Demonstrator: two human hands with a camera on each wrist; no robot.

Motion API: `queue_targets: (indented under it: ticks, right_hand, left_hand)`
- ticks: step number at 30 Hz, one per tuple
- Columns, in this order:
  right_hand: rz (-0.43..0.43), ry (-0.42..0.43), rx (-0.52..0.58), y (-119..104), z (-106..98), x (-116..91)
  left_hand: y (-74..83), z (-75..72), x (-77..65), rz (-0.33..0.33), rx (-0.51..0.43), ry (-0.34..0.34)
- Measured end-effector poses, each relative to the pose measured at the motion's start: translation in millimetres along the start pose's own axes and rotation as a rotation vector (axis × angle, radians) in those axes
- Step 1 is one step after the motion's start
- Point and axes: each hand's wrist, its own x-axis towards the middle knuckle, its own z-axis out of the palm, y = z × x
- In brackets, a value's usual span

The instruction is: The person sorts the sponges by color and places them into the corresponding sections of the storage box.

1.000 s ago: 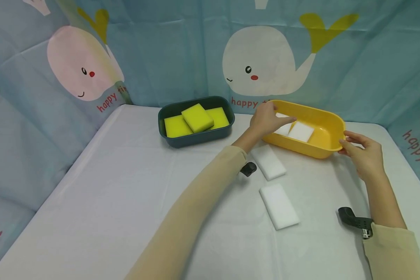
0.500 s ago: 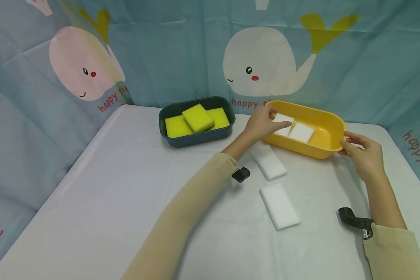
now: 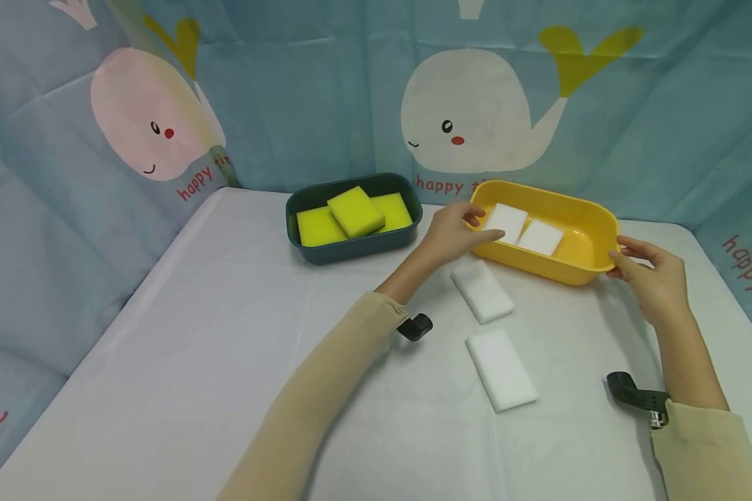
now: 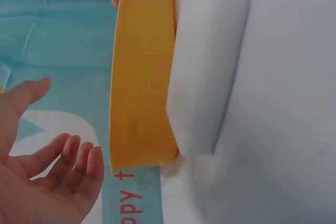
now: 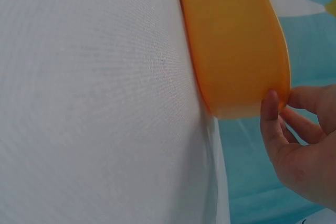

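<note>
A yellow tray (image 3: 526, 261) stands at the back right of the table with two white sponges (image 3: 541, 237) lying in its left half. My right hand (image 3: 656, 282) pinches the tray's right end at the rim, thumb on the outer wall in the right wrist view. At the tray's left end my left hand (image 3: 454, 233) hovers with nothing in it, its fingers loosely bent and apart from the wall in the left wrist view. Two more white sponges lie on the table: one (image 3: 482, 291) just in front of the tray, the other (image 3: 501, 370) nearer to me.
A dark green tray (image 3: 357, 249) with yellow sponges (image 3: 356, 212) stands at the back, left of my left hand. The white table (image 3: 225, 334) ends at a blue curtain (image 3: 301, 104) printed with whales. Each wrist carries a black camera mount (image 3: 633, 393).
My left hand has drawn back from over the yellow tray, moving left and toward me, and uncovers the left white sponge. The right hand keeps its hold on the rim.
</note>
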Motion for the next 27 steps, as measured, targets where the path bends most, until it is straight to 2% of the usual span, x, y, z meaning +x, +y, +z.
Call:
queue_targets:
  ticks: [9,15,19,27]
  right_hand:
    - [-0.007,0.0,-0.006,0,0,1]
    - [-0.018,-0.003,-0.012,0,0,1]
    - [-0.011,-0.003,-0.019,-1,0,1]
    - [-0.015,0.001,-0.038,2,0,0]
  left_hand:
    - [-17.6,2.1,-13.7,-0.034,-0.037,-0.01]
    - [-33.2,8.6,-20.8,-0.054,-0.038,-0.033]
    - [-40.2,12.2,-21.9,-0.061,-0.016,-0.071]
    - [-43.1,13.6,-21.1,-0.092,0.032,-0.188]
